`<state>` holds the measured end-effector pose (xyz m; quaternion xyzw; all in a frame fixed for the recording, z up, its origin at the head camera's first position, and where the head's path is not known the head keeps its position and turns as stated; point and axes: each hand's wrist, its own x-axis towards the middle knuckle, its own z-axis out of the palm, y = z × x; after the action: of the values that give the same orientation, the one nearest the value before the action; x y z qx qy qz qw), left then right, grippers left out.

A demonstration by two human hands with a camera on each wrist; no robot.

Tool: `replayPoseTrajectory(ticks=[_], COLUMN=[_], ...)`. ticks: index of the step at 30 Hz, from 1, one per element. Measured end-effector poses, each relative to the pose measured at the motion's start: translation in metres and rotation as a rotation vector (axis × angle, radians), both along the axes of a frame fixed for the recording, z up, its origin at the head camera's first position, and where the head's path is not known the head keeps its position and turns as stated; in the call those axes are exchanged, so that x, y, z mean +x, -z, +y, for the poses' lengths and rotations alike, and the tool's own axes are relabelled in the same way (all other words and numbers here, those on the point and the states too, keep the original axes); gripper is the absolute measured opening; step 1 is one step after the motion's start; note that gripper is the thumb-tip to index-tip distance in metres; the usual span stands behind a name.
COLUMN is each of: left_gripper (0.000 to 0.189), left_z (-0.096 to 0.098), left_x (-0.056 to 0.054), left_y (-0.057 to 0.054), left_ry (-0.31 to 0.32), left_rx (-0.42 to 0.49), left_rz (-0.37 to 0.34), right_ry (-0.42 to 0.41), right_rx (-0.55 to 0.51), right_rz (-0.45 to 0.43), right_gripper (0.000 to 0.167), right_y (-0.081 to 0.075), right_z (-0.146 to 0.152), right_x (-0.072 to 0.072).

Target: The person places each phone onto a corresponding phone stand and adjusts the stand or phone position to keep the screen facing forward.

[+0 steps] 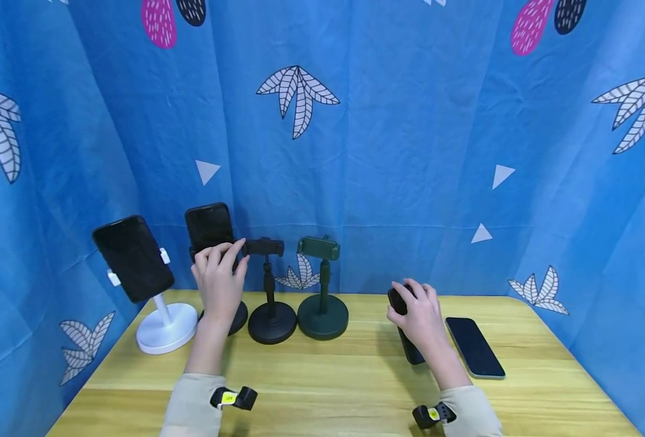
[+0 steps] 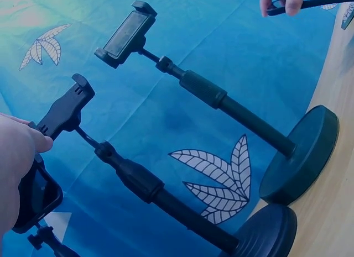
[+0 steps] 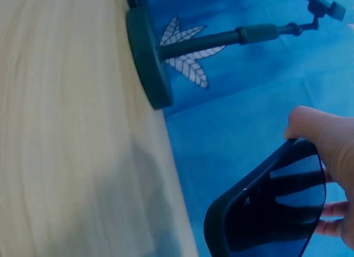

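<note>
At the clamp point(image 1: 263, 246) of a black phone stand point(image 1: 271, 325), my left hand point(image 1: 218, 282) pinches the near end; in the left wrist view a fingertip point(image 2: 43, 141) lies against that end. No phone sits in this clamp. Behind the left hand, a phone point(image 1: 209, 223) stands in another dark stand, whose post is mostly hidden by my arm. My right hand point(image 1: 423, 315) grips a black phone point(image 1: 409, 349) by its edges, tilted above the table. In the right wrist view, fingers reflect in the glossy face of this phone point(image 3: 271, 213).
A white stand point(image 1: 166, 328) holds a phone point(image 1: 133, 258) at the left. To the right of the black stand is a dark green stand point(image 1: 322, 318) with its clamp bare. Another phone point(image 1: 474, 347) lies flat on the wooden table point(image 1: 322, 388). A blue curtain point(image 1: 399, 152) hangs behind.
</note>
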<state>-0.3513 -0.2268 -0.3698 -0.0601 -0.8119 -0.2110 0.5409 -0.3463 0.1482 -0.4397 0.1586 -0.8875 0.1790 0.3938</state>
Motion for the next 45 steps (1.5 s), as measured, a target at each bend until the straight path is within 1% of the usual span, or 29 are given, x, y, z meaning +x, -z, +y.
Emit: replayPoseTrajectory(ticks=[9,14,19,26,30,38,45], left_gripper=[0.035,0.034,0.034,0.036,0.035,0.036,0.036], left_z=[-0.001,-0.003,-0.004,-0.005,-0.006,-0.009,-0.011], left_x=[0.001,0.000,-0.001,-0.001,0.000,-0.001,0.000], left_y=[-0.001,-0.002,-0.002,-0.001,-0.003,-0.006,-0.010], left_ry=[0.009,-0.001,-0.013,-0.016,-0.019,-0.020,-0.017], left_rx=[-0.022,-0.056,-0.081,-0.084,-0.105,-0.131,-0.169], left_rz=[0.012,0.013,0.021,0.010,-0.004,0.027,-0.001], right_ry=[-0.047,-0.061,-0.083,-0.106,-0.116,-0.146,-0.172], right_rx=[0.005,0.020,0.035,0.054,0.063,0.056,0.061], right_rz=[0.117,0.173,0.210,0.229,0.237,0.234,0.230], right_gripper=[0.046,0.046,0.046,0.047,0.047,0.049,0.050], right_y=[-0.015,-0.023,-0.032,-0.046,-0.053,-0.058,-0.061], right_z=[-0.008,-0.013,-0.021,-0.034,-0.040,-0.052,-0.060], right_x=[0.007,0.009,0.011,0.016,0.018,0.020,0.024])
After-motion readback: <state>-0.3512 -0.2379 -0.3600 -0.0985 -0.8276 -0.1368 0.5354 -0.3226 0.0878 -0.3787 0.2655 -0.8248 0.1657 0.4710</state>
